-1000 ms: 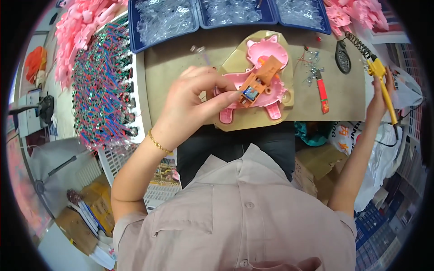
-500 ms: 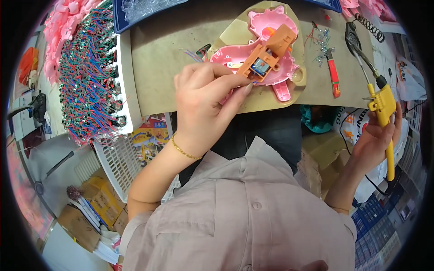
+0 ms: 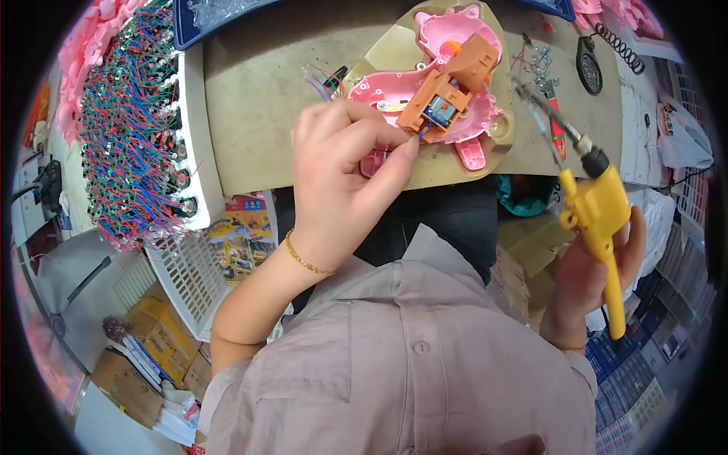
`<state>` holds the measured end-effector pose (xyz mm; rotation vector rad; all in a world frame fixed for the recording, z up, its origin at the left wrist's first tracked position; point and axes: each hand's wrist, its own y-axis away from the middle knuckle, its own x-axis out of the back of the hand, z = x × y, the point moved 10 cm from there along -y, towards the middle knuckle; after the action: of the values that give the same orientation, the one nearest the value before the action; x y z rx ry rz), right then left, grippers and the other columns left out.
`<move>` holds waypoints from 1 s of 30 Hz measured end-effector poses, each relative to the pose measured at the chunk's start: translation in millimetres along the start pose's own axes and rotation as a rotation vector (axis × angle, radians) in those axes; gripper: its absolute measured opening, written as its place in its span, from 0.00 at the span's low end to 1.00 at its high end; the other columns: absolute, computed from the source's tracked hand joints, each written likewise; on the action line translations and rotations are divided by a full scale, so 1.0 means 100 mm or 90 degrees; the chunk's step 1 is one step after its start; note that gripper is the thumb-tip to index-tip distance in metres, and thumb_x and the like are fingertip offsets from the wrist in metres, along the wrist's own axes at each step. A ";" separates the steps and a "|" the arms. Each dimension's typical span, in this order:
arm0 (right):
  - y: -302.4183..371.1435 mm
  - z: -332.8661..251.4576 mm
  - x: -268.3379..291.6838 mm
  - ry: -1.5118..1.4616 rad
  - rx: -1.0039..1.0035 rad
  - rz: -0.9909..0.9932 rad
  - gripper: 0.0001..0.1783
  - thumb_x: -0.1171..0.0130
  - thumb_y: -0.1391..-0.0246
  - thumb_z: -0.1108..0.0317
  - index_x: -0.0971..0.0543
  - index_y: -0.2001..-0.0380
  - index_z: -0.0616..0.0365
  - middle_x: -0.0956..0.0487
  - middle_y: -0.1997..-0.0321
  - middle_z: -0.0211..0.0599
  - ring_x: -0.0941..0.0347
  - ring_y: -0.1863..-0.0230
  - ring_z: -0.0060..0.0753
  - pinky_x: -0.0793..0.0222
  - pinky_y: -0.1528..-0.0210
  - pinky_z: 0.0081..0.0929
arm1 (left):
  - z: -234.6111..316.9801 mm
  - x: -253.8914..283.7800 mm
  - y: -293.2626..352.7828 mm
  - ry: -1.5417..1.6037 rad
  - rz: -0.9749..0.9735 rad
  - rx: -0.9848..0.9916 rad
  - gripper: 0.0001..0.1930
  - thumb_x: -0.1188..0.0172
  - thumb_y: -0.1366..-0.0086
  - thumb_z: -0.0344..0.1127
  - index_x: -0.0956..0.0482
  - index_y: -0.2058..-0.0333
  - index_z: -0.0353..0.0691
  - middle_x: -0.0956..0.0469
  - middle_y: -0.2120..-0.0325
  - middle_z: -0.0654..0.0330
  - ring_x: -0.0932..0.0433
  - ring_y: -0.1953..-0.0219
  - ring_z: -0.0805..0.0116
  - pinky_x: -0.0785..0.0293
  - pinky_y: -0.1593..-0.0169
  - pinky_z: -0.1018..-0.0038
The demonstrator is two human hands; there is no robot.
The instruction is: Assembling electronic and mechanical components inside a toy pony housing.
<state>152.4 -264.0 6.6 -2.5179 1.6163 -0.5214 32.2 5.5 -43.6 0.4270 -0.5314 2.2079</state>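
A pink animal-shaped plastic toy shell (image 3: 442,29) lies in a beige holding fixture (image 3: 388,54) on the table. An orange gear housing (image 3: 475,62) sits in it, with a silver motor (image 3: 440,111) showing. At the housing's near edge, my left hand (image 3: 341,163) pinches a thin blue wire (image 3: 422,136) between thumb and forefinger. My right hand (image 3: 588,277) grips a yellow soldering gun (image 3: 603,208) by its handle. Its metal tip points up and left toward the shell, apart from it. A thin tube runs beside the tip, slightly blurred.
Left stands a white tray (image 3: 199,129) heaped with wired circuit boards (image 3: 129,125). A blue bin (image 3: 183,26) of clear parts is at the back. On the right lie a red-handled tool (image 3: 557,136), small loose components (image 3: 540,68) and a coiled iron stand (image 3: 589,64).
My right hand has brought the soldering gun out of its stand, leftward toward the shell. My left hand stays by the housing, still pinching. The view has shifted slightly.
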 end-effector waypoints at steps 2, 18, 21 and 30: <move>0.16 -0.05 -0.04 0.072 0.009 -0.115 0.44 0.38 0.48 0.49 0.44 0.37 0.62 0.32 0.42 0.48 0.33 0.42 0.43 0.36 0.41 0.41 | 0.00 0.01 -0.02 -0.007 0.005 -0.006 0.03 0.34 0.51 0.31 0.20 0.78 0.43 0.26 0.74 0.66 0.32 0.63 0.64 0.39 0.57 0.70; 0.21 -0.14 -0.28 0.024 0.147 -0.240 0.39 0.36 0.47 0.60 0.44 0.38 0.57 0.36 0.41 0.66 0.32 0.42 0.54 0.34 0.43 0.44 | 0.29 0.08 0.16 -0.220 0.047 -0.297 0.12 0.32 0.54 0.34 0.17 0.67 0.48 0.24 0.78 0.72 0.25 0.71 0.73 0.37 0.61 0.74; 0.13 -0.08 -0.25 0.033 0.097 -0.195 0.38 0.35 0.47 0.60 0.43 0.39 0.57 0.35 0.40 0.62 0.33 0.41 0.53 0.36 0.40 0.44 | 0.26 0.05 0.13 -0.212 0.016 -0.229 0.10 0.33 0.52 0.33 0.18 0.68 0.48 0.23 0.78 0.71 0.26 0.71 0.72 0.37 0.60 0.73; 0.15 -0.05 -0.21 0.029 0.074 -0.179 0.37 0.37 0.47 0.57 0.42 0.39 0.55 0.35 0.39 0.58 0.36 0.38 0.50 0.41 0.36 0.44 | 0.10 0.03 0.03 -0.107 -0.012 -0.059 0.03 0.35 0.49 0.34 0.18 0.74 0.45 0.23 0.74 0.69 0.31 0.65 0.65 0.41 0.57 0.70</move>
<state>130.0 -251.2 2.4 -2.6747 1.2100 -0.6828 29.0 0.8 -34.8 0.5692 -0.7137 2.1308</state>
